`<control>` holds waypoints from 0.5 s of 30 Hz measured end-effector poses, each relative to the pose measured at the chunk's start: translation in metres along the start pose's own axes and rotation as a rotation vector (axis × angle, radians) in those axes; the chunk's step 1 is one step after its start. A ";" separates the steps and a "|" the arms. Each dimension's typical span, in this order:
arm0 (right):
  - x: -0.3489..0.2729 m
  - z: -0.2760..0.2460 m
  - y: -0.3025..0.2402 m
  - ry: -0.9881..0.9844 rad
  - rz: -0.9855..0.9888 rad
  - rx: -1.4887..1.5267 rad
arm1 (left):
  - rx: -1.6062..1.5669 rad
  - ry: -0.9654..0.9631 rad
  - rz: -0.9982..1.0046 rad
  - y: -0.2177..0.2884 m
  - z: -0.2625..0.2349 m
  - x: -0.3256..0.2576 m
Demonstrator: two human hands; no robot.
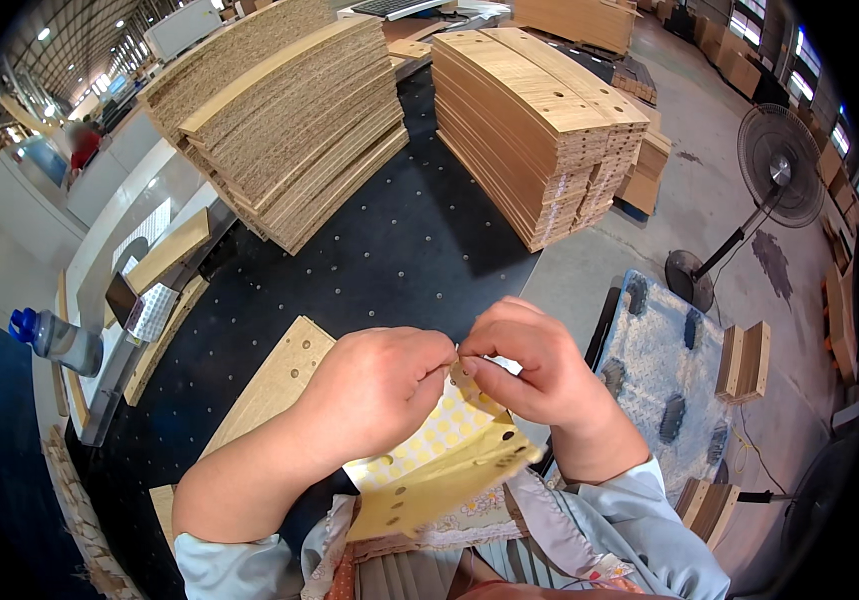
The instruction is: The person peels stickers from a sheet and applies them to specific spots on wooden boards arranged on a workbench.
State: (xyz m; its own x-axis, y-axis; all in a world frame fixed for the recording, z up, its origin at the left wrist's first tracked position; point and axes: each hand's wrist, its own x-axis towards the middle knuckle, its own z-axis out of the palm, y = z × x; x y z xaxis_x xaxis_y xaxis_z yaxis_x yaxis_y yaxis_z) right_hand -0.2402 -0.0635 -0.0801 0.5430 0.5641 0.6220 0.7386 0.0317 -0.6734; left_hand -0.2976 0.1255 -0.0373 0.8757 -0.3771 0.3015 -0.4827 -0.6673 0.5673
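Observation:
In front of my body, a sheet of round yellow stickers (447, 424) hangs between my hands, with a plain yellow sheet (420, 495) against its lower part. My left hand (375, 385) is closed in a pinch at the sheet's upper edge. Fingertips almost touching it, my right hand (535, 365) pinches at the same corner; whatever small thing lies between its thumb and finger is too small to make out. Beneath my left forearm lies a pale wooden board (280, 380) with drilled holes, partly hidden by the arm.
Tall stacks of wooden boards (300, 130) and drilled panels (540, 120) stand on the black studded table (350, 270). A water bottle (60, 340) is on the left ledge. To the right are a dusty blue pallet (660, 370) and a standing fan (778, 168).

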 end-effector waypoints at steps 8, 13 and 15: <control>0.002 0.000 -0.002 -0.025 0.014 -0.006 | -0.011 -0.010 -0.033 0.001 -0.001 -0.002; 0.002 -0.001 -0.002 -0.028 0.016 -0.019 | -0.016 -0.022 -0.037 0.000 -0.001 -0.002; 0.002 0.000 -0.001 -0.031 0.013 -0.021 | -0.012 -0.022 -0.031 0.000 -0.002 -0.002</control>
State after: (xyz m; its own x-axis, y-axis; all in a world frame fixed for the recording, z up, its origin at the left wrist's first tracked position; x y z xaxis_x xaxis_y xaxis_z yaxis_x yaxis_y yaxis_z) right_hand -0.2399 -0.0627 -0.0778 0.5406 0.5895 0.6002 0.7395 0.0072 -0.6731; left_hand -0.2994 0.1275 -0.0367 0.8897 -0.3704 0.2670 -0.4551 -0.6710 0.5853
